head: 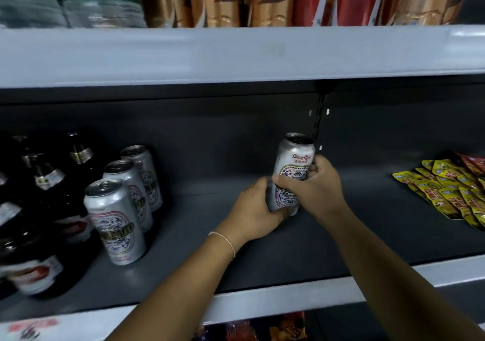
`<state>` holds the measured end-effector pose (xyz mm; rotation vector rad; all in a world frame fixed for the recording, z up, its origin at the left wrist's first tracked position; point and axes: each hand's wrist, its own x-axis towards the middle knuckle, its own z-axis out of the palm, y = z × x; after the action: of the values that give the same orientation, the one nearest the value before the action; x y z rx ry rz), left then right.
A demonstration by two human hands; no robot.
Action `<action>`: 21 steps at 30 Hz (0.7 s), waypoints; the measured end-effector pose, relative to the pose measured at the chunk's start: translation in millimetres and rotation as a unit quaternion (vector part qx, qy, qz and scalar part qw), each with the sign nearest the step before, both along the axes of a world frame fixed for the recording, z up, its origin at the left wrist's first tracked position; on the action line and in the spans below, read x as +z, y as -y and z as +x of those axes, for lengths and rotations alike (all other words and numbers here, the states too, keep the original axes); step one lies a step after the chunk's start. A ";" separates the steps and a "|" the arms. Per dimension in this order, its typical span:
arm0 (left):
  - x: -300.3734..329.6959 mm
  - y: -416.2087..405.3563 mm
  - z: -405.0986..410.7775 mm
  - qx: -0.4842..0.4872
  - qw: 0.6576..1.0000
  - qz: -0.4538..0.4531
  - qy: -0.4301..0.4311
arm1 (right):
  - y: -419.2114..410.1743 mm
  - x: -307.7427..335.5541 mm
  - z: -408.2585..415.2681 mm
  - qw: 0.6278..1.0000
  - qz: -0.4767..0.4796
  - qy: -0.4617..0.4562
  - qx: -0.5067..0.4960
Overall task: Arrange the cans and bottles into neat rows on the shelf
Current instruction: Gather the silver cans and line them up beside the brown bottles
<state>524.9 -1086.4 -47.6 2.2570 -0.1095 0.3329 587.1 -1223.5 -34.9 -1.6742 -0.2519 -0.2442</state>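
Head view: both hands' grip closed around one can (pixel 291 172); three cans (pixel 118 220) stand left.

The beer can (pixel 291 172) is showing brushed silvery metal with a printed label. Three matching cans (pixel 118 217) are gleaming likewise. The dark glass bottles (pixel 39 209) are looking glossy (paper labels on them). The shelf (pixel 262 248) is looking matt grey painted metal; the yellow snack packets (pixel 446 193) are shining like plastic film.

Silver patterned can (pixel 291 172) upright mid-shelf (pixel 367 235); three matching cans (pixel 123 201) in diagonal row beside dark bottles (pixel 39 209) at left
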 end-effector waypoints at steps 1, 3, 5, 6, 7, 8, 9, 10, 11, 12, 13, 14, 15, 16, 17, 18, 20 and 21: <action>-0.2 -7.6 -7.3 0.006 1.000 -0.007 0.002 | -8.0 1.5 -8.8 1.000 0.000 0.001 0.009; -0.7 -24.8 -21.5 0.018 1.000 -0.011 0.009 | -25.2 3.3 -26.1 1.000 0.000 0.003 0.022; -1.0 -42.5 -36.4 0.031 0.999 -0.020 0.016 | -43.6 4.0 -43.5 1.000 -0.003 0.004 0.031; -1.6 -51.1 -44.1 0.036 0.999 -0.030 0.018 | -53.2 4.7 -52.2 0.999 -0.003 0.005 0.033; -3.0 -61.9 -54.3 0.042 0.998 -0.039 0.021 | -65.6 5.1 -62.9 0.999 -0.004 0.006 0.035; -4.0 -66.1 -60.4 0.047 0.998 -0.044 0.025 | -71.1 5.7 -70.1 0.999 -0.002 0.005 0.035; -6.1 -71.9 -67.8 0.053 0.997 -0.049 0.031 | -78.6 6.2 -79.0 0.999 -0.003 0.006 0.039; -9.8 -80.5 -76.1 0.064 0.996 -0.054 0.040 | -89.1 6.9 -89.7 0.999 -0.004 0.004 0.047; -13.3 -88.4 -84.4 0.076 0.994 -0.058 0.049 | -98.7 7.3 -100.0 0.999 -0.004 0.002 0.054; -16.7 -95.4 -92.0 0.091 0.992 -0.061 0.055 | -107.6 7.0 -109.9 0.998 -0.003 0.001 0.061; -19.7 -102.7 -99.5 0.105 0.991 -0.063 0.061 | -116.8 6.4 -119.1 0.998 -0.001 0.001 0.067; -22.3 -109.6 -106.7 0.114 0.989 -0.067 0.068 | -125.9 6.3 -128.0 0.997 -0.001 0.001 0.071; -24.5 -115.8 -113.5 0.120 0.988 -0.069 0.074 | -134.4 5.8 -136.0 0.997 -0.004 0.001 0.074; -25.8 -121.8 -120.7 0.123 0.987 -0.067 0.082 | -142.3 5.6 -144.0 0.997 -0.004 0.001 0.078; -26.8 -127.9 -127.3 0.128 0.986 -0.062 0.087 | -149.5 4.8 -151.2 0.997 -0.003 0.000 0.081; -28.5 -134.2 -133.4 0.133 0.985 -0.059 0.091 | -155.5 4.4 -158.3 0.996 -0.001 -0.001 0.085; -32.1 -145.8 -145.2 0.132 0.984 -0.070 0.092 | -165.1 3.2 -171.6 0.994 -0.003 -0.005 0.105; -33.9 -151.2 -151.4 0.128 0.984 -0.080 0.092 | -169.3 3.2 -178.1 0.993 -0.007 -0.006 0.120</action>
<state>373.4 -935.2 -81.5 2.0792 0.1093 0.6645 408.9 -1054.3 -31.7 -1.6423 -0.4425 -0.0518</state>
